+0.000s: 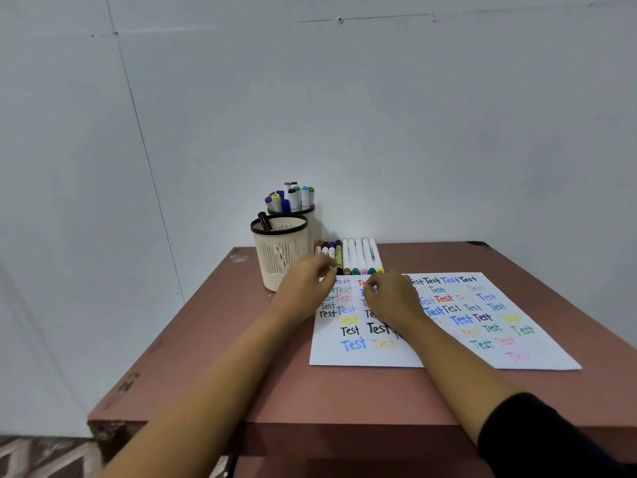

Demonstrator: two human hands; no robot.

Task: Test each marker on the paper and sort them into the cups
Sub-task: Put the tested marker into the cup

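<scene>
A row of markers (358,257) lies side by side at the table's back edge, just beyond a white paper (548,350) covered with "Test" in many colours. A cream mesh cup (281,263) at the left holds one black marker (264,220). Behind it, a second cup (310,215) is full of several markers (291,198). My left hand (306,288) is curled, its blurred fingertips at the near ends of the short markers on the row's left. My right hand (393,298) hovers over the paper's top left, fingers pinched together, with nothing visible in them.
The reddish-brown table (241,357) stands against a white wall, and the cups sit close to its back left corner. The table's front edge is chipped at the left. A patterned floor shows at the bottom left.
</scene>
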